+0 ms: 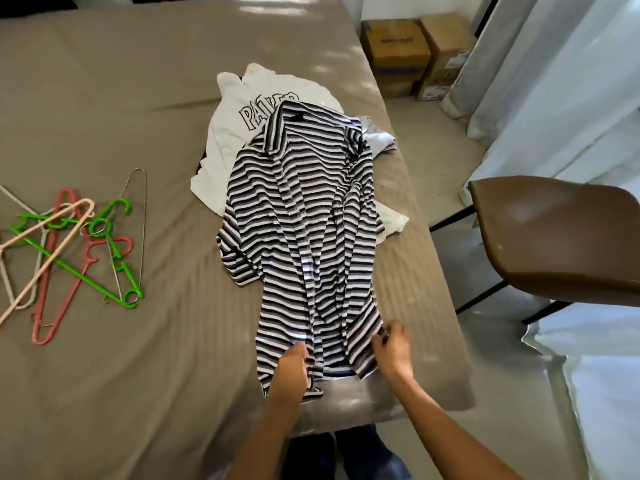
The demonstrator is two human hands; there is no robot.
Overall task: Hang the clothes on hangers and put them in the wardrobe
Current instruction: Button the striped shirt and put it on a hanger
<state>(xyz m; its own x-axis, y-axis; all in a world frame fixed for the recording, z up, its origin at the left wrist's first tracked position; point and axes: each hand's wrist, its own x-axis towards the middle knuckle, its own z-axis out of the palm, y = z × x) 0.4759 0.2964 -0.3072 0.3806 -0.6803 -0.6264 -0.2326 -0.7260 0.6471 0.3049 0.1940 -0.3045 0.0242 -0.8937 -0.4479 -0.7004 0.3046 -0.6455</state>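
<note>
A bed (138, 98) is covered by a brown sheet. A striped shirt (311, 220) is spread lengthwise near its right edge, partly over a white T-shirt (228, 133). A heap of hangers (69, 266) is seen well apart, to the left. The shirt's hem is gripped by the left hand (291, 370) and pinched by the right hand (391, 346).

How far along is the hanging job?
Done: nothing hung yet; the hangers lie loose on the bed. In hand: left hand and right hand grip the striped shirt at its hem, flat on the bed. Left: hanger into it, then the white shirt under it; no wardrobe in view.
</note>
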